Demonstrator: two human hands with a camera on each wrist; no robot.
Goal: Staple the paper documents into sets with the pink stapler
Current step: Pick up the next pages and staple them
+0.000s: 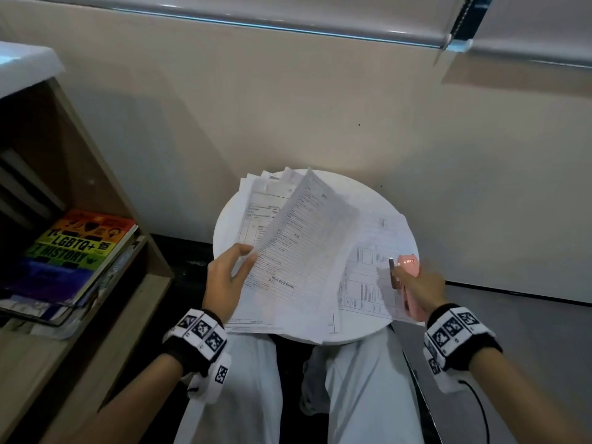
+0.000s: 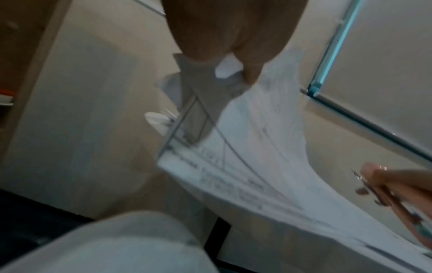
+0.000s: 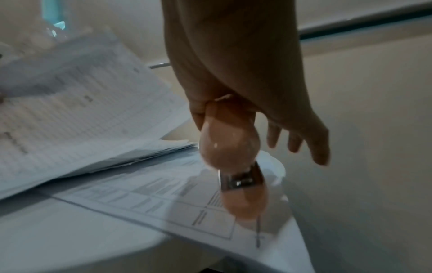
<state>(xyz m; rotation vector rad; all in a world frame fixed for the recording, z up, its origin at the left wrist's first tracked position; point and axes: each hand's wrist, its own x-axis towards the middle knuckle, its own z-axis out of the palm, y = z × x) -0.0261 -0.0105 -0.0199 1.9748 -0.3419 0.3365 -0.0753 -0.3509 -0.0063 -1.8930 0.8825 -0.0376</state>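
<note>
A small round white table (image 1: 378,200) in front of my knees carries printed paper documents. My left hand (image 1: 229,277) pinches the near left edge of a lifted set of sheets (image 1: 307,238), which tilts up off the pile; the wrist view shows the same lifted sheets (image 2: 257,147) under my fingers (image 2: 252,73). My right hand (image 1: 421,288) grips the pink stapler (image 1: 408,267) above a flat printed page (image 1: 368,277) at the table's right side. The right wrist view shows the pink stapler (image 3: 231,147) in my palm with its metal front pointing down over the page (image 3: 149,192).
More sheets (image 1: 266,193) fan out at the table's far left. A wooden shelf (image 1: 96,193) with a stack of books (image 1: 77,248) stands close on the left. A beige wall (image 1: 288,107) rises right behind the table. My legs in light trousers (image 1: 243,395) are under the table's near edge.
</note>
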